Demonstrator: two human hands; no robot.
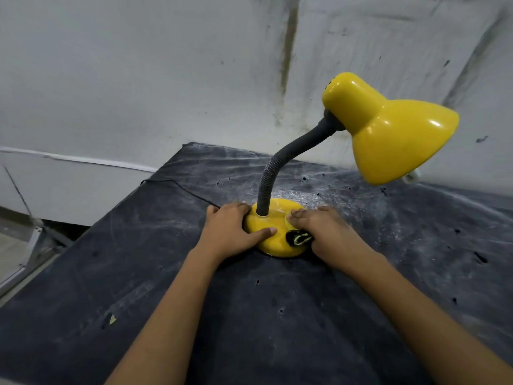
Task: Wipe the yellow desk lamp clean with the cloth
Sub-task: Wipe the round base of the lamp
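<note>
A dark, scuffed sheet point(277, 315) covers the counter point(91, 240), pocked with small holes and whitish smears (thickest toward the far edge). Behind it stands a stained white wall point(138, 79), marked by a brownish vertical streak point(288, 51) and a thin white strip point(83, 160) running along it.

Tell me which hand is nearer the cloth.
Right. The right hand holds the cloth against the right side of the lamp base; the left hand grips the base's left side, its thumb pointing toward the cloth without touching it.

even soft light | glare on lamp shade point(394, 134) | edges warped
</note>
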